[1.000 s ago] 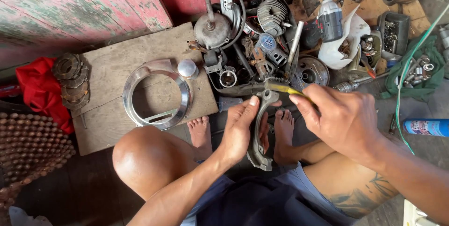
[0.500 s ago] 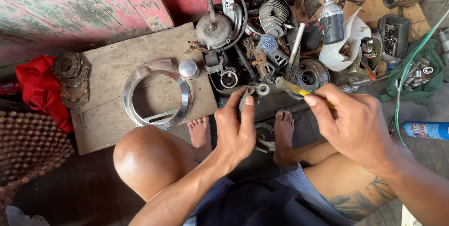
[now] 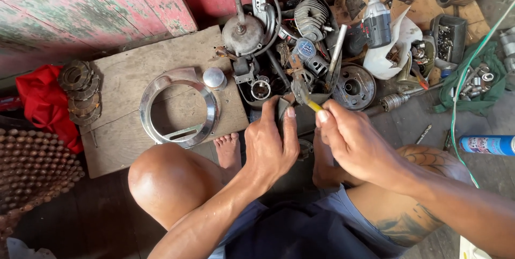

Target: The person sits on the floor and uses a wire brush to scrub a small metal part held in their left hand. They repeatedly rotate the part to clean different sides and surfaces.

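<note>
The left hand point(image 3: 271, 143) is gripping a dark metal part point(image 3: 282, 110), fingers curled round it and thumb pressed along its side, just above the person's bare feet. The right hand point(image 3: 351, 141) is pinching a yellow-handled tool point(image 3: 308, 101), its tip resting against the part. Both are sitting in front of a heap of engine pieces point(image 3: 300, 50). A chrome ring point(image 3: 179, 110) is lying on a board point(image 3: 123, 79), well to the left.

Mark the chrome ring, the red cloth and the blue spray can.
chrome ring point(image 3: 152, 94): head view, left band of the ring.
red cloth point(image 3: 38, 97): head view, middle of the cloth.
blue spray can point(image 3: 485, 145): head view, can body.
</note>
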